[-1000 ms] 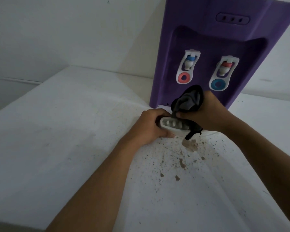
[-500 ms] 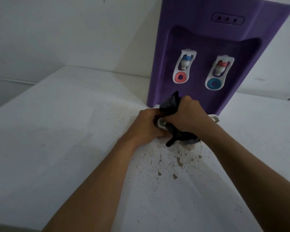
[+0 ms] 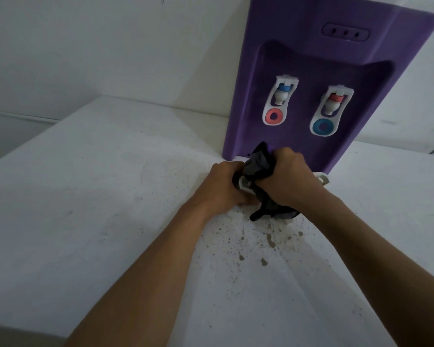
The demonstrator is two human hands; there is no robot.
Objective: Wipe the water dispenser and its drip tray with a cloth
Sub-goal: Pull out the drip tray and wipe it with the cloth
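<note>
Purple water dispenser (image 3: 318,78) at 1 o'clock, upright on a white counter (image 3: 90,209): smooth moulded plastic front with a recessed bay and a small oval panel (image 3: 345,34) of three dark marks near the top. Two white taps inside the bay: left tap (image 3: 282,101) with blue collar above a pink ring, right tap (image 3: 331,110) with red collar above a blue ring.

White plastic drip tray (image 3: 246,182) at the dispenser's foot, near centre, mostly covered; only a pale corner with rounded slots visible between the hands, plus a white edge (image 3: 322,177) at 3 o'clock of the right hand, not clearly identifiable. Dark grey cloth (image 3: 259,164), soft and crumpled, bunched over the tray, one tail hanging toward 6 o'clock onto the counter.

Left hand (image 3: 223,186) curled around the tray's left end, fingers closed on it. Right hand (image 3: 286,179) fisted tight on the cloth, pressing it onto the tray from above. Bare forearms entering from 6 and 4 o'clock.

Counter surface matte, faintly grainy, white; brown specks and larger flakes of debris (image 3: 263,246) scattered at 6 o'clock of the hands, thinning outward in a fan. Faint scuffs and a greyish smear toward 9 o'clock. Counter edge falling away at 8 o'clock. Plain white walls (image 3: 98,46) behind, meeting in a corner at 12 o'clock; dim, even light.
</note>
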